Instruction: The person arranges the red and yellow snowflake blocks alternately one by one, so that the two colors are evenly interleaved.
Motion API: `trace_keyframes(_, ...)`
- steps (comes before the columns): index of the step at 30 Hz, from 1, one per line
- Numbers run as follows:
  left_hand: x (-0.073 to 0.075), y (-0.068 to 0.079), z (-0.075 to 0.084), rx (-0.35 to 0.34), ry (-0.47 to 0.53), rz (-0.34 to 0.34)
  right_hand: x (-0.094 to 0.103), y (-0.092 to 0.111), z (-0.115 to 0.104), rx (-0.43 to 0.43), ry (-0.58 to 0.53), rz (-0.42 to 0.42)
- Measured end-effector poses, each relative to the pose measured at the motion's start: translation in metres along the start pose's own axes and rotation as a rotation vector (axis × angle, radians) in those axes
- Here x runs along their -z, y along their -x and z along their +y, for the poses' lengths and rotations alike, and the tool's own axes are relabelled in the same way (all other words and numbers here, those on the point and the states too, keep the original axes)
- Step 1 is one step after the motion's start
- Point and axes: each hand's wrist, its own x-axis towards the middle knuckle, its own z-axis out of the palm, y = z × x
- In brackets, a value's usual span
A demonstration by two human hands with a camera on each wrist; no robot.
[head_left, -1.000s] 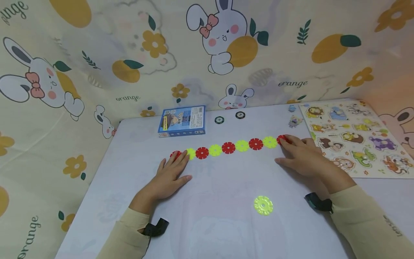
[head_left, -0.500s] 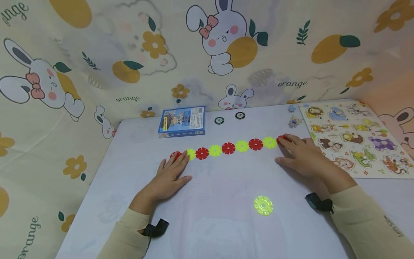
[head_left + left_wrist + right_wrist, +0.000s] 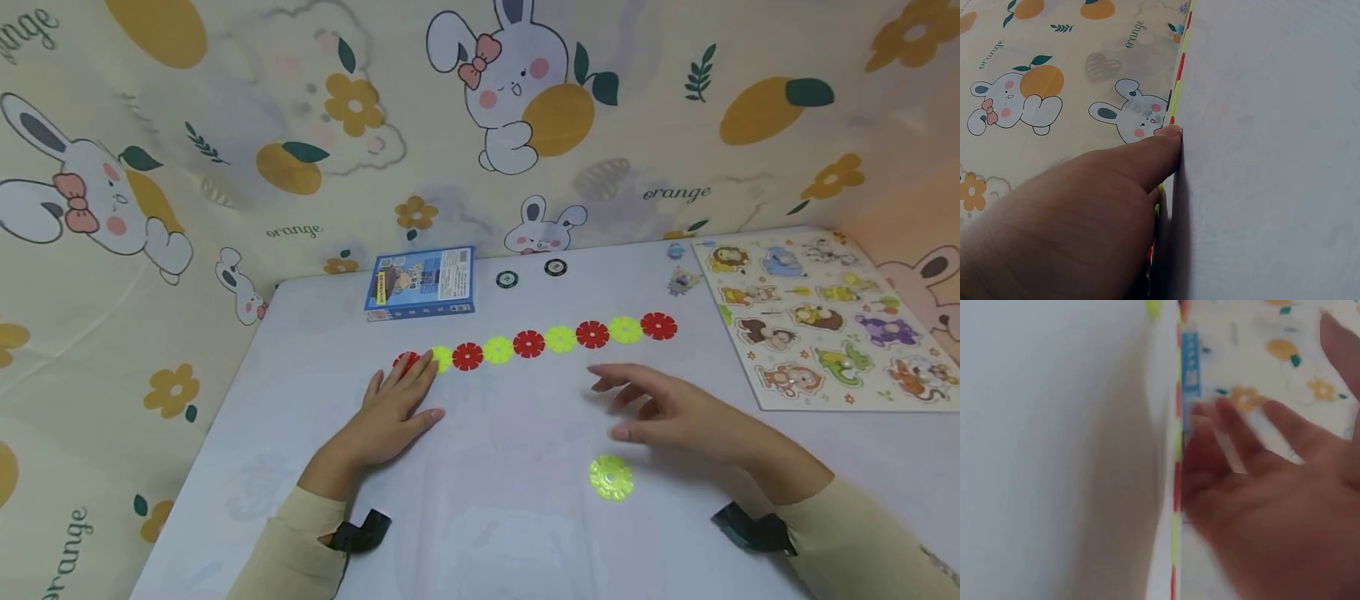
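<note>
A slightly curved row of alternating red and yellow-green notched plastic discs lies flat across the white table. My left hand rests on the row's left end with straight fingers, partly hiding the red disc and the yellow-green one beside it. Nearer to me, my right hand hangs above the table, fingers loosely bent and holding nothing. Just below its thumb lies a single yellow-green disc, apart from the row. The red disc at the row's right end is fully visible. In the right wrist view the hand is blurred.
Behind the row lie a blue box and two small dark ring-shaped pieces. An animal sticker board covers the right side, with small character pieces by its left edge. A printed cloth wall rises behind the table.
My right hand has left the red disc at the row's right end and moved left and toward me, near the loose yellow-green disc. My left hand has stayed in place.
</note>
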Motion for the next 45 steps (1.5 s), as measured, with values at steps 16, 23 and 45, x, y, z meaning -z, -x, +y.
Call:
trace_keyframes(16, 0.000, 0.000, -0.002, 0.001, 0.013, 0.007, -0.029, 0.014, -0.004, -0.089, 0.181, -0.186)
trace_keyframes(23, 0.000, 0.000, -0.001, 0.003, 0.015, 0.006, -0.011, 0.008, 0.002, -0.208, 0.163, 0.013)
trace_keyframes(45, -0.001, 0.000, -0.001, -0.006, 0.010, 0.022, 0.075, 0.002, 0.042, -0.443, 0.310, 0.436)
